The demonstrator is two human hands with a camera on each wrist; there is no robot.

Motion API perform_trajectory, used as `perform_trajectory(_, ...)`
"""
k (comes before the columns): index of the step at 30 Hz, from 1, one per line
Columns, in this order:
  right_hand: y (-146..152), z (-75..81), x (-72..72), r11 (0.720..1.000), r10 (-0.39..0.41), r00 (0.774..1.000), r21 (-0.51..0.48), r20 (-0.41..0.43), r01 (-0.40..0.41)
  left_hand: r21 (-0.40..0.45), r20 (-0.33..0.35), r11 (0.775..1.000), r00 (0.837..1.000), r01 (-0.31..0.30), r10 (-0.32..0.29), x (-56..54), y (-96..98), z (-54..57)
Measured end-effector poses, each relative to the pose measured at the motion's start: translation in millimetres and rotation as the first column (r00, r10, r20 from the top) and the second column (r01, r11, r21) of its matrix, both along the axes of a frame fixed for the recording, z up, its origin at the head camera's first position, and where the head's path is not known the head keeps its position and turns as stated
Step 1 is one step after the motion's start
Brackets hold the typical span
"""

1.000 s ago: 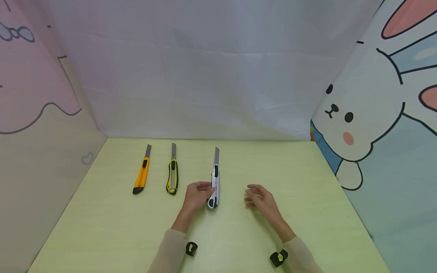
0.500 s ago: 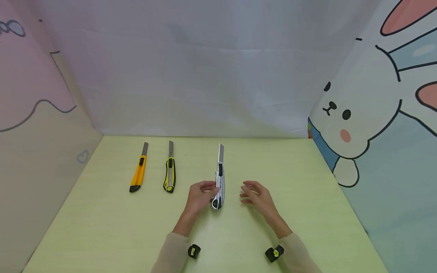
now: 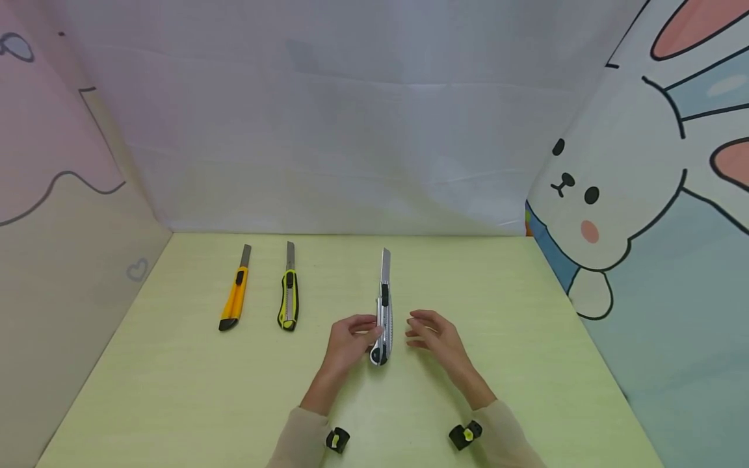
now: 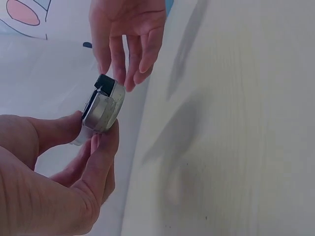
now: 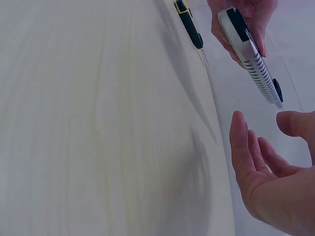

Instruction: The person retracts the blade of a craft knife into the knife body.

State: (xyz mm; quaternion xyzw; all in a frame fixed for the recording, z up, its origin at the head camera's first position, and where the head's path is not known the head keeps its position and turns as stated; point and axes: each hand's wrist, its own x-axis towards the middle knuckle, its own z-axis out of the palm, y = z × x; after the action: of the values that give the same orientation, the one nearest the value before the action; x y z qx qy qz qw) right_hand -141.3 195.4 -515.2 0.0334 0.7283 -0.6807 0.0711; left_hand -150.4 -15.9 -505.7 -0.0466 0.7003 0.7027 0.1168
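My left hand [image 3: 349, 344] pinches a silver and black utility knife [image 3: 383, 325] between thumb and fingers, above the table, blade extended and pointing away from me. In the left wrist view the knife's butt end [image 4: 103, 105] faces the camera. To the right of the knife, my right hand [image 3: 439, 338] hovers with its fingers loosely bent and apart from it. The right wrist view shows that hand's thumb and fingers [image 5: 241, 147] spread, holding nothing, near the knife's ribbed handle [image 5: 261, 73].
Two more utility knives lie on the pale table [image 3: 175, 390] to the left: an orange one [image 3: 235, 296] and a yellow-green and black one [image 3: 289, 299], blades out. A white sheet [image 3: 351, 130] hangs behind, with printed cartoon panels at both sides.
My left hand has carried the silver utility knife slightly rightward. The right hand has come a little closer to it from the right. The view has shifted slightly.
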Motion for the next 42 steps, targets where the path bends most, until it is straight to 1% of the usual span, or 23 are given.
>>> perform_trajectory(3, -0.6, -0.3, 0.3, 1.0, 0.0, 1.0, -0.022, 0.002, 0.0, 0.023, -0.006, 1.0, 1.0, 0.011, -0.011, 4.0, 3.7, -0.3)
perform_trajectory(8, -1.9, 1.2, 2.6, 1.0, 0.017, 1.0, 0.002, -0.022, -0.017, 0.039, -0.023, 0.999, 0.999, 0.03, -0.029, 9.4, 10.1, 0.0)
perform_trajectory(11, -3.4, 2.1, 3.0, 0.999, 0.034, 0.998, 0.018, -0.047, -0.034, 0.054, -0.034, 0.998, 0.999, 0.041, -0.039, 10.5, 13.0, -0.8)
perform_trajectory(14, -5.0, 2.4, 2.6, 0.999, 0.051, 0.997, 0.012, -0.063, -0.05, 0.071, -0.05, 0.996, 0.998, 0.052, -0.049, 11.0, 14.7, -2.3)
perform_trajectory(20, -6.8, 3.8, 3.2, 0.998, 0.067, 0.997, 0.018, -0.04, -0.066, 0.092, -0.06, 0.994, 0.996, 0.065, -0.06, 13.7, 17.0, -4.1)
perform_trajectory(29, -5.9, 3.8, 5.1, 0.995, 0.08, 0.997, 0.065, -0.007, -0.079, 0.086, -0.062, 0.993, 0.995, 0.081, -0.076, 18.1, 21.1, -3.8)
perform_trajectory(34, -4.4, 4.5, 9.1, 0.994, 0.09, 0.996, 0.062, -0.011, -0.09, 0.063, -0.045, 0.994, 0.995, 0.093, -0.09, 19.2, 21.8, -5.8)
perform_trajectory(40, -3.3, 3.9, 12.4, 0.995, 0.085, 0.996, 0.047, -0.011, -0.084, 0.033, -0.008, 0.994, 0.994, 0.107, -0.107, 18.3, 22.4, -4.5)
perform_trajectory(42, -3.3, 3.5, 13.1, 0.996, 0.081, 0.997, 0.04, -0.019, -0.08, 0.036, -0.011, 0.994, 0.994, 0.106, -0.106, 17.4, 22.8, -4.4)
